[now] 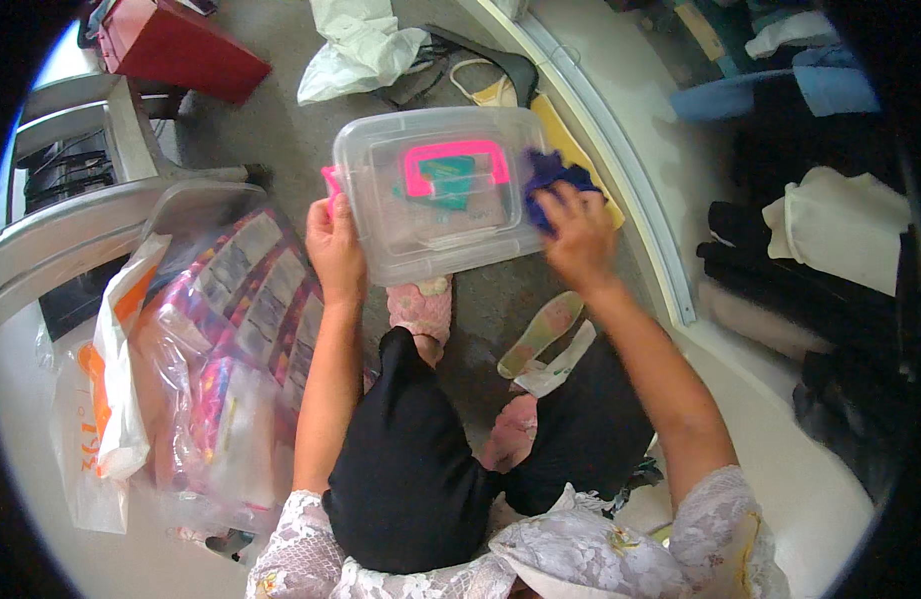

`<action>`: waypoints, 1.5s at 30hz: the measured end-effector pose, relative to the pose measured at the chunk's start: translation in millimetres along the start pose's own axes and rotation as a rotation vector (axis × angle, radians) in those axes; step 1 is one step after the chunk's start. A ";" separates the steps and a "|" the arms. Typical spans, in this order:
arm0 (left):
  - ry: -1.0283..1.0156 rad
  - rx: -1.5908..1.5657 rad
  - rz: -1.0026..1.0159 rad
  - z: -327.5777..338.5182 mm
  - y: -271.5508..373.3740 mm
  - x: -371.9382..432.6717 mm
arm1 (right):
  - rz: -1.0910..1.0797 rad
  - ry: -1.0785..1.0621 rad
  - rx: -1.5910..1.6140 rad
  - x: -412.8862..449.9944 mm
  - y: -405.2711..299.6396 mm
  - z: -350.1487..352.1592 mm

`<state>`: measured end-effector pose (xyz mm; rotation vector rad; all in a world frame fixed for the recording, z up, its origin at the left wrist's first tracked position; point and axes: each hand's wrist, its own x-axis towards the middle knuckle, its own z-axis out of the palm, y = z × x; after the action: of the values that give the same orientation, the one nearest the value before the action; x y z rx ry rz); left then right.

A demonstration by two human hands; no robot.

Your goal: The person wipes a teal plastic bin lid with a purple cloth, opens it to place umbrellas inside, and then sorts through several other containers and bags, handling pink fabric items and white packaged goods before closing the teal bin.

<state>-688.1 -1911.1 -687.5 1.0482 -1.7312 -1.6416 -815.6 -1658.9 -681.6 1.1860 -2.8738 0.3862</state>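
Observation:
A clear plastic storage box [385, 239] with a pink handle [456, 148] on its lid is held above the floor in front of me. Through the lid show a green item and pale flat things like papers or booklets. My left hand [337, 247] grips the box's left side, beside a pink latch. A dark blue cloth [554, 176] is bunched under the fingers of my right hand [580, 232], against the box's right edge. The right hand is slightly blurred.
Clear plastic bags of patterned packages [239, 299] lie at left, near a metal frame [123, 127]. A red box [179, 49] and a white bag [363, 60] are beyond. A loose insole [542, 333] lies on the floor. A cabinet with folded clothes [849, 217] stands at right, behind a door track [617, 135].

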 end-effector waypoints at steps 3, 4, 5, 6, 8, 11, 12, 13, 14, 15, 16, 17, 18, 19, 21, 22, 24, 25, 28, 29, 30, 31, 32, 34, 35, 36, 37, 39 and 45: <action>-0.034 0.049 0.057 5.8 14.6 4.1 | 0.361 0.160 0.053 24.0 31.2 -10.6; -0.039 0.071 0.063 2.0 14.3 0.6 | 0.345 0.251 0.179 40.9 16.7 -25.7; -0.050 0.092 0.061 1.0 12.7 -3.9 | 0.336 0.336 0.300 57.5 -4.2 -38.7; -0.079 0.103 0.037 0.7 17.8 -7.4 | 0.164 0.340 0.468 74.2 -28.8 -45.9; -0.104 -0.021 0.064 11.3 15.9 -10.2 | -0.106 0.289 0.519 94.4 -85.6 -42.6; -0.096 0.039 0.154 21.4 27.2 -13.3 | -0.286 0.350 0.410 98.9 -130.4 -7.6; -0.082 0.076 0.128 14.2 22.8 -11.5 | -0.220 0.366 0.368 102.6 -122.2 2.9; -0.053 0.118 0.101 3.2 12.4 -8.1 | -0.166 0.377 0.337 106.5 -113.3 9.0; -0.009 0.055 0.088 -2.8 -0.2 -5.0 | -0.033 0.292 0.233 107.7 -89.9 11.4; -0.016 0.039 0.061 -1.2 -6.7 -9.0 | 0.115 0.182 0.125 94.7 -62.3 16.1; -0.017 0.024 0.045 1.3 -7.6 -8.5 | 0.159 0.231 0.080 80.9 -48.7 16.2; -0.014 0.005 0.037 5.2 -5.2 -4.9 | 0.197 0.288 0.035 71.2 -43.0 14.9; 0.012 0.066 0.075 9.4 0.6 -2.5 | 0.271 0.233 0.028 57.0 -46.5 16.9; 0.025 0.086 0.046 3.0 -2.8 -4.8 | 0.346 0.177 0.021 37.7 -54.6 17.5; 0.057 0.103 0.024 -11.8 -16.2 3.7 | 0.467 0.116 0.087 5.5 -94.4 8.7; 0.065 -0.017 -0.009 -16.2 -21.7 6.3 | 0.408 0.042 0.212 0.0 -114.9 -3.2; 0.004 -0.020 -0.021 -10.6 -26.8 10.7 | 0.262 -0.158 0.528 -24.2 -160.6 -5.6; -0.019 -0.034 -0.008 -2.0 -23.5 16.1 | 0.128 -0.238 0.722 -25.6 -171.1 -0.8; -0.030 0.131 -0.034 4.2 -15.9 20.8 | 0.235 -0.581 0.548 -33.0 -142.9 11.8; -0.046 0.169 -0.054 -1.6 -20.7 20.8 | 0.231 -0.735 0.420 -36.5 -119.3 8.3; -0.056 0.079 -0.113 -12.5 -25.5 29.3 | 0.203 -0.797 0.325 -48.9 -96.4 6.2; -0.059 0.175 -0.086 -17.5 -28.1 35.0 | 0.172 -0.935 0.214 -58.3 -72.1 4.0; -0.072 0.267 -0.060 -19.4 -29.6 39.4 | 0.174 -0.997 0.123 -80.4 -46.2 15.8; -0.051 0.426 -0.079 -29.0 -27.5 44.9 | 0.313 -1.109 0.228 -83.9 -13.5 2.4; -0.043 0.446 -0.061 -30.9 -28.1 47.1 | 0.380 -0.979 0.308 -77.6 -1.7 7.1; -0.033 0.466 -0.040 -33.8 -27.4 48.3 | 0.550 -0.832 0.439 -66.6 12.0 15.4; -0.033 0.475 -0.021 -30.9 -28.3 50.0 | 0.717 -0.458 0.553 -59.3 25.5 23.0; 0.002 0.707 0.048 -37.5 -29.0 55.5 | 0.746 -0.114 0.643 -11.8 18.4 7.8; -0.018 0.729 0.115 -29.7 -37.8 63.4 | 0.831 -0.018 0.977 55.5 23.9 46.0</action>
<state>-692.8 -1978.5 -729.4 1.1996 -2.4252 -0.9466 -867.9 -1691.7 -725.9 -0.1822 -3.0451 1.9004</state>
